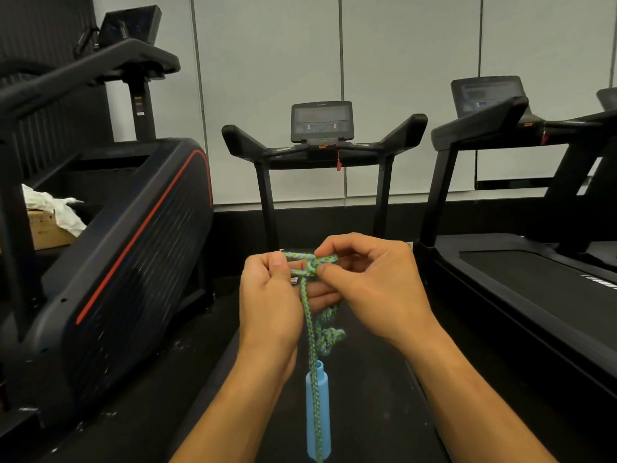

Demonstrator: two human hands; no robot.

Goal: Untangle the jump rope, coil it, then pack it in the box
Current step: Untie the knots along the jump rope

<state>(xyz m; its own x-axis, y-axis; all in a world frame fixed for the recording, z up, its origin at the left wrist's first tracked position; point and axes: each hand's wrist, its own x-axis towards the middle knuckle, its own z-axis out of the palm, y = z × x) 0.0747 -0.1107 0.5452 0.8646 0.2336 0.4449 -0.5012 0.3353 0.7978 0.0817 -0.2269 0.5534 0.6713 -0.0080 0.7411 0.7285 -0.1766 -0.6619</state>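
Both hands are raised in front of the chest over a treadmill [320, 135] belt, pinching a knot [310, 269] in the jump rope [310, 329]. The left hand [270, 302] has its thumb pressed down against the curled forefinger, closed on a short run of the blue-green braided cord that lies nearly level between the two sets of fingertips. The right hand [370, 285] grips the other side of the knot between thumb and bent forefinger, the remaining fingers curled loosely behind. From just below the fingertips the cord drops straight down, its long axis vertical, with a second strand kinked into a loose tangle beside it under the right palm. A light blue handle [318, 412] hangs upright well below the wrists, narrow neck pointing up toward the fingers.
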